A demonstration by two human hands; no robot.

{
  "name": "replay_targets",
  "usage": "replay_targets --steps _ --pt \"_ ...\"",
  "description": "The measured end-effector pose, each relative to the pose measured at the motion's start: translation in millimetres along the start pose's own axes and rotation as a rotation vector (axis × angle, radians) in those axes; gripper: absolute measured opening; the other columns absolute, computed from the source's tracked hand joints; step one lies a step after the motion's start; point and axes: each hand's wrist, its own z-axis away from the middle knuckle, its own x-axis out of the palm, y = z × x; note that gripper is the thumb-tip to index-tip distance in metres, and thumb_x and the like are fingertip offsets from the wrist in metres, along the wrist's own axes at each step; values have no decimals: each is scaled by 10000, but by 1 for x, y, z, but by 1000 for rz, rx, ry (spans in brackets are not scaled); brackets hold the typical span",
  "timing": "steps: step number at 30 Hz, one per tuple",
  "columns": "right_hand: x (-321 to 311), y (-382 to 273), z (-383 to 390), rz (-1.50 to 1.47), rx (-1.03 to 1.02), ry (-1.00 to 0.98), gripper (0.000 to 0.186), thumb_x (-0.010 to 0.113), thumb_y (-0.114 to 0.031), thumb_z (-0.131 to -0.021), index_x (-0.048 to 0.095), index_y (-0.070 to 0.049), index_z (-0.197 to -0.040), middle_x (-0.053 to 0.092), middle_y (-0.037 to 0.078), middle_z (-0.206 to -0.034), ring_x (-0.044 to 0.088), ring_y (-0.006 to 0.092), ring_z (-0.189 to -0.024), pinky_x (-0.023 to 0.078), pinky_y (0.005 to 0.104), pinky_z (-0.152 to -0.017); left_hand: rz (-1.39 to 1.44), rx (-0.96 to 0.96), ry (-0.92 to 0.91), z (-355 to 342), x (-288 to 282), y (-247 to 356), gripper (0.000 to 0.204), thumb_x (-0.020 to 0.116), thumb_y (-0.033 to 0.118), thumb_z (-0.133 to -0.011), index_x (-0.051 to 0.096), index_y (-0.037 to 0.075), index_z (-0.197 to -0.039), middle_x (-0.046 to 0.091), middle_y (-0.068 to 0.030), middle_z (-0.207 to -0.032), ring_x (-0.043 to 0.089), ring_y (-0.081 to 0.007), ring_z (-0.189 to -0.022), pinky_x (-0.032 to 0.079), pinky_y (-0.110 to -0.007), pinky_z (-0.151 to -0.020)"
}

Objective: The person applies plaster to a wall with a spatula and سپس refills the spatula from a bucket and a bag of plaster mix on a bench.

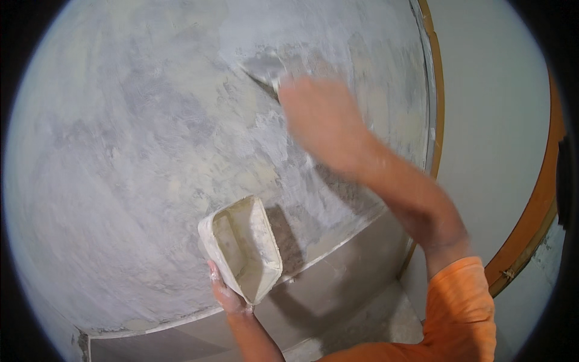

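My left hand (227,292) grips a white plastic tub (265,241) from below and beside it. The tub is tilted with its mouth toward me, and pale plaster residue coats its inner walls. Higher up, my right hand (319,117), blurred by motion, is closed around a putty knife (263,83). Only part of the blade shows; its handle is hidden in my fist. The blade lies against the wall (145,181), which carries uneven grey and cream patches of filler.
Along the wall's right side runs a brown trim strip (435,90), with a pale smooth panel (491,102) beyond it. An orange-brown frame (523,232) curves at the far right. Below the plastered area is a grey lower band (356,259), edged by a light ledge.
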Motion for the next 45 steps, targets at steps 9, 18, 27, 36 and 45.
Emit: replay_targets --steps 9,18,27,36,45 --pt "126 -46 215 -108 95 -144 431 660 -212 -930 653 34 -1284 663 160 -776 661 247 -668 519 411 -560 60 -132 60 9 -2 -11 617 426 463 -1085 433 23 -1518 529 -148 -1471 573 -301 -1281 475 -433 -1070" --pt "109 2 131 -724 513 89 409 670 -297 -994 689 53 -1206 737 191 -947 710 288 -775 563 369 -733 51 -101 30 4 -3 -9 614 432 456 -1082 440 22 -1517 553 -148 -1451 578 -303 -1277 466 -442 -1080" --pt "177 -4 96 -1641 947 -133 277 725 -245 -975 730 32 -985 626 30 -728 526 69 -560 351 218 -434 -2 -42 278 8 -16 -12 583 447 446 -1082 486 11 -1469 580 -168 -1387 618 -303 -1207 521 -441 -1000" --pt "205 -7 214 -1392 1126 -332 321 677 -268 -1002 616 -52 -773 523 -6 -637 439 86 -475 307 258 -422 -29 -100 311 10 -21 -12 575 452 438 -1084 484 12 -1469 573 -161 -1393 615 -306 -1204 526 -444 -984" --pt "199 -5 206 -974 894 266 256 682 -261 -994 699 -21 -908 537 -15 -663 507 97 -588 421 271 -538 -14 -169 188 6 -25 -12 581 406 431 -1094 433 29 -1513 537 -161 -1450 572 -320 -1272 492 -465 -1040"
